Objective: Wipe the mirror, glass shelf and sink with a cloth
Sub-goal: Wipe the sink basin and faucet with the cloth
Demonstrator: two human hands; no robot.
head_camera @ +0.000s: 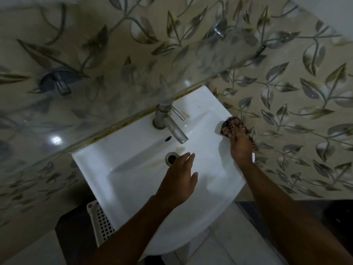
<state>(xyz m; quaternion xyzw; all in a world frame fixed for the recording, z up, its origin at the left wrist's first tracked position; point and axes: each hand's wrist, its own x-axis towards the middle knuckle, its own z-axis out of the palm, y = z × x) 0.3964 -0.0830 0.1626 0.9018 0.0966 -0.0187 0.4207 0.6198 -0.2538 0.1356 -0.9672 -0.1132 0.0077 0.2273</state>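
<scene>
Sink step, looks like. The right hand (pixel 241 145) presses a dark patterned cloth (pixel 232 125) flat on the far right corner of the white sink (pixel 122 180), right at the rim next to the leaf-pattern wall tiles (pixel 298 104). The fingers lie out over the cloth, pushing down. Can't tell if the thumb tucks round it; the cloth bunches ahead of the fingertips and trails a bit to the outside of the hand, over the rim edge.

The left hand (pixel 181 176) hovers over the basin w/ fingers straight & loosely together, holding nothing. It's well to the inside of the cloth hand, just short of the drain (pixel 172 158).

From the cloth hand, the chrome tap (pixel 170 125) stands inward, across a bare stretch of ledge. Yellowish stains sit on the ledge beyond the tap & a brown smear sits by the drain, so the sink isn't done, I'd say.

The glass shelf (pixel 114 60) hangs above & past the tap w/ two metal brackets (pixel 55 83) showing through it. The mirror isn't in view.

Next move, my guess: drag the cloth inward from the corner along the back ledge toward the tap base, w/ firm pressure for the stains, then down into the bowl. The free hand needs to clear out of the basin first.

A white plastic basket (pixel 101 222) sits below the sink, on the free hand's side.
</scene>
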